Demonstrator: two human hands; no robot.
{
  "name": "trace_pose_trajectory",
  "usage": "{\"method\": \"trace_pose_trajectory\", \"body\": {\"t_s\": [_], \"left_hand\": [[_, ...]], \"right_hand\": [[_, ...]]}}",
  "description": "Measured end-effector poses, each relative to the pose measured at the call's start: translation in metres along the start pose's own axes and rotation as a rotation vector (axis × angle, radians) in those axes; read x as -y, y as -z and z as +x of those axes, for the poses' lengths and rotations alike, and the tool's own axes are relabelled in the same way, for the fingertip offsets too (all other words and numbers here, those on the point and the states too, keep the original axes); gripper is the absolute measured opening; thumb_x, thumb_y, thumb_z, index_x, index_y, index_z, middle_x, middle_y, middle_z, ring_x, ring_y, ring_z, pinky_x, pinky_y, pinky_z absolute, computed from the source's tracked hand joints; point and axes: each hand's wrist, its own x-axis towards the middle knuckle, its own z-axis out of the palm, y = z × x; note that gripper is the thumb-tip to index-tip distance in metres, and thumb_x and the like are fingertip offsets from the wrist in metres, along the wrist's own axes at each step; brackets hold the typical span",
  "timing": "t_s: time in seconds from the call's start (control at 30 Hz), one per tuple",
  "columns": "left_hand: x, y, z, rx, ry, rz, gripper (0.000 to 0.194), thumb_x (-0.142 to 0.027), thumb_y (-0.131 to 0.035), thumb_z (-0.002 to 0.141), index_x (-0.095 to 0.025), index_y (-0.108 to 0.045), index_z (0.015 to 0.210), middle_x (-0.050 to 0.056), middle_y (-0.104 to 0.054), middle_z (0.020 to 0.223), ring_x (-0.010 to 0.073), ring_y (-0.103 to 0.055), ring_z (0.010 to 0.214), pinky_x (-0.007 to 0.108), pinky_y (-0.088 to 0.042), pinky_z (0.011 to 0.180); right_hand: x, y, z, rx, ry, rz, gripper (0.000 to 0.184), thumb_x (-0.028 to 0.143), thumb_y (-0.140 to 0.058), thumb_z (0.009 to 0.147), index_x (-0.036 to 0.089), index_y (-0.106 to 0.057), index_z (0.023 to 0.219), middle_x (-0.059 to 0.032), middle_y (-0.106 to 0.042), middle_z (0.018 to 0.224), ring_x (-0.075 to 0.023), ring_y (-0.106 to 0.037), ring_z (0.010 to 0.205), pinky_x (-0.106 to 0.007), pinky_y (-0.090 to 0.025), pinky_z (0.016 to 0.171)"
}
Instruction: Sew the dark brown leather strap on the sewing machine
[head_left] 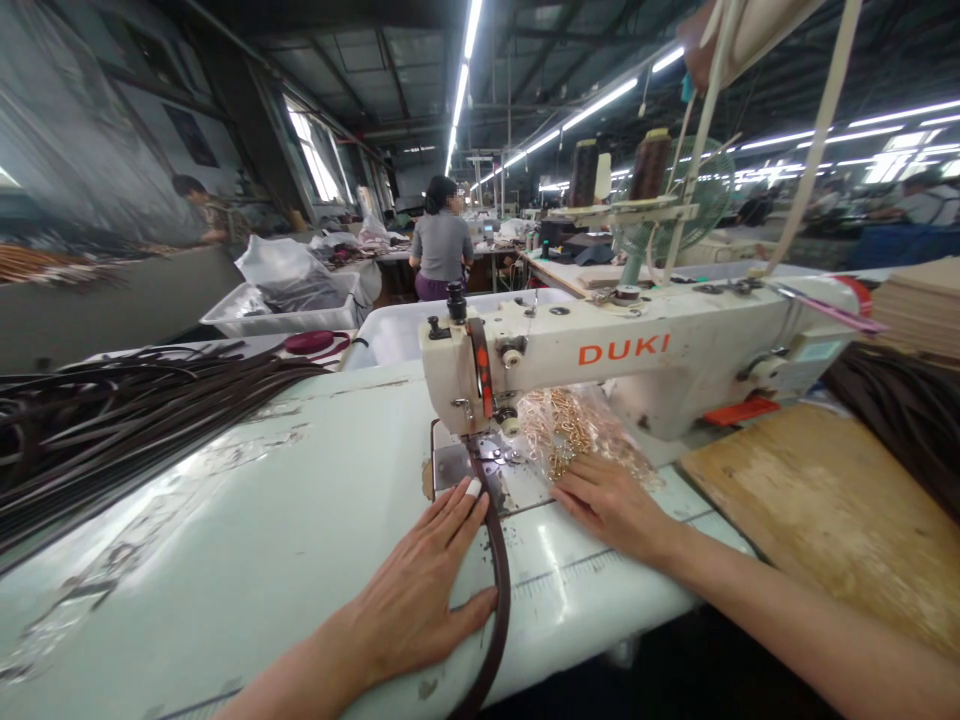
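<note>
A dark brown strap (498, 560) runs from under the needle area of a white sewing machine (637, 355) down over the table's front edge. My left hand (420, 580) lies flat on the pale table, fingers stretched out, its taped fingertip and thumb against the strap's left side. My right hand (611, 500) rests palm down just right of the metal plate (480, 470), fingers extended and touching a clear bag of gold-coloured metal rings (574, 430).
A heap of dark straps (112, 420) covers the table's left side, and more lie at the far right (900, 410). A worn wooden board (817, 520) sits to the right. White bins (292, 310) and a person seated facing away (442, 245) are behind.
</note>
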Motion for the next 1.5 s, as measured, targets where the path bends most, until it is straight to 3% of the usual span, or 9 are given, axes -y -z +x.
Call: {"method": "trace_pose_trajectory", "body": {"t_s": [1.5], "left_hand": [[0.001, 0.0008, 0.0013, 0.002, -0.022, -0.015, 0.078, -0.053, -0.046, 0.085, -0.014, -0.014, 0.146, 0.012, -0.016, 0.152, 0.0249, -0.009, 0.14, 0.043, -0.02, 0.114]], "right_hand": [[-0.0014, 0.0002, -0.0018, 0.03, -0.033, 0.037, 0.027, 0.028, -0.042, 0.095, 0.015, -0.063, 0.081, -0.0051, -0.057, 0.074, -0.0157, -0.05, 0.073, -0.029, -0.038, 0.068]]}}
